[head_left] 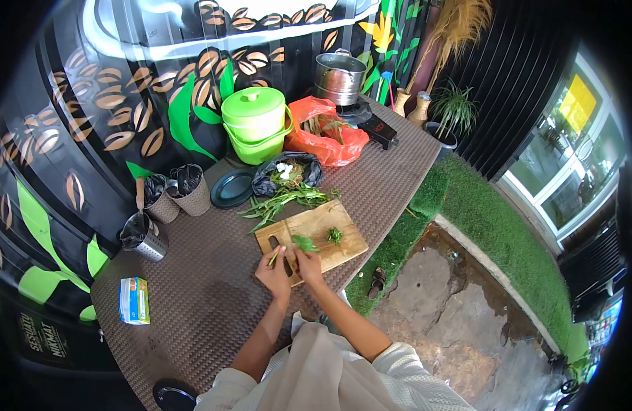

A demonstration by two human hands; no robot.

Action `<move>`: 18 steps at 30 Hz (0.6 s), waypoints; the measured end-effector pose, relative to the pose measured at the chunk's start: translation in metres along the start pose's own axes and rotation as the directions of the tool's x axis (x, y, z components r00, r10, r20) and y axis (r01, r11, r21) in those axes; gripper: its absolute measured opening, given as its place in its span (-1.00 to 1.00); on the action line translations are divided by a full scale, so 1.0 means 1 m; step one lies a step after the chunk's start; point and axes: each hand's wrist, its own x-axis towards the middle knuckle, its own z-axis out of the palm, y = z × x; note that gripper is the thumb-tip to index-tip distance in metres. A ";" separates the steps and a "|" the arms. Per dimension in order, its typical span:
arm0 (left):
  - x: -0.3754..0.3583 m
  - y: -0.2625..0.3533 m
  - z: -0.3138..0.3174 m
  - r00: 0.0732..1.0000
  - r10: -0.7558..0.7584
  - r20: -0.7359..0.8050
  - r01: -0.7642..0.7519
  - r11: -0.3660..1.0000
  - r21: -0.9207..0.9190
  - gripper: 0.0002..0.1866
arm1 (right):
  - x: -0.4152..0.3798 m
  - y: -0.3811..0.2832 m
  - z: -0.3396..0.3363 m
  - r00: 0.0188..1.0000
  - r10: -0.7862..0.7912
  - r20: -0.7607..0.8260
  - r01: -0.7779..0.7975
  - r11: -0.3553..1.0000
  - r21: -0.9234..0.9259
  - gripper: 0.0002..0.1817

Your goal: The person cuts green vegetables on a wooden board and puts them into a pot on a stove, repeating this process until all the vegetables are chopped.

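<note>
Over the near left part of a wooden cutting board [343, 240], my left hand [273, 272] pinches what looks like a thin green stem. My right hand [307, 264] is close beside it, its fingers closed at a green leaf [303, 242]. A small pile of chopped greens [335, 236] lies on the board. Long leafy stems [288, 203] rest on the table just behind the board. Behind them, a black plastic bag [309, 164] holds plant scraps and something white.
On the brown woven table [213, 274] are a green lidded bucket [254, 123], red bag [343, 149], dark plate [231, 188], utensil holders [191, 195], and a small packet [134, 301]. A metal pot [340, 79] sits on a stove [377, 130] at the back.
</note>
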 end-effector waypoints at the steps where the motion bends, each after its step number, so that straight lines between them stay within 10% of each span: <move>1: 0.000 0.009 0.002 1.000 0.000 0.002 0.000 1.000 0.000 -0.88 | 0.004 0.000 -0.005 0.996 0.073 -0.044 -0.075 0.997 -0.026 -0.66; 12: 0.025 -0.026 -0.006 0.902 -0.292 0.318 0.296 0.954 0.037 -0.72 | 0.007 -0.034 -0.062 0.770 0.472 0.428 -0.556 0.827 0.087 -0.58; 18: 0.018 -0.021 0.004 0.795 -0.385 0.469 0.366 0.921 0.136 -0.70 | -0.023 -0.053 -0.065 0.982 -0.023 0.186 0.058 0.982 -0.182 -0.67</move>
